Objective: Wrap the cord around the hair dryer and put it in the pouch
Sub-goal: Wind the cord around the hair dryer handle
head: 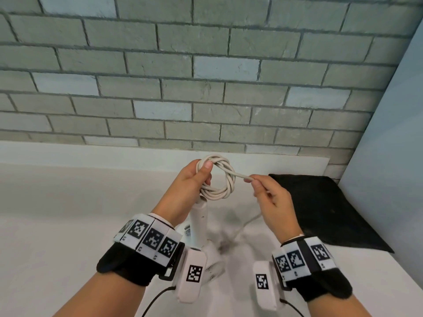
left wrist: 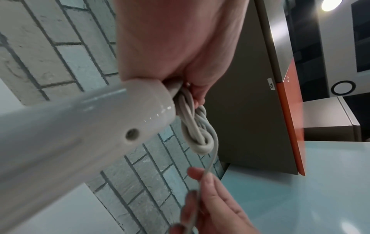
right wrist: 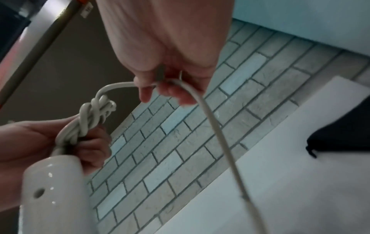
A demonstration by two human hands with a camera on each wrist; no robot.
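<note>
The white hair dryer (head: 201,227) hangs handle-up above the table, its head low between my wrists. Its cream cord (head: 225,179) is wound into a small ring above the handle's end. My left hand (head: 194,179) grips the ring's left side, thumb on top. My right hand (head: 258,181) pinches the loose strand coming off the ring's right side; the rest of that strand trails down to the table. The left wrist view has the handle (left wrist: 80,126) and the coil (left wrist: 198,131) close up; the right wrist view shows the pinched cord (right wrist: 200,101). A black pouch (head: 320,209) lies flat at right.
The white table (head: 68,213) runs to a grey brick wall (head: 183,76) behind. A pale blue panel (head: 393,133) stands at the right, just beyond the pouch. Thin black cables hang from both wrist cameras near the bottom edge.
</note>
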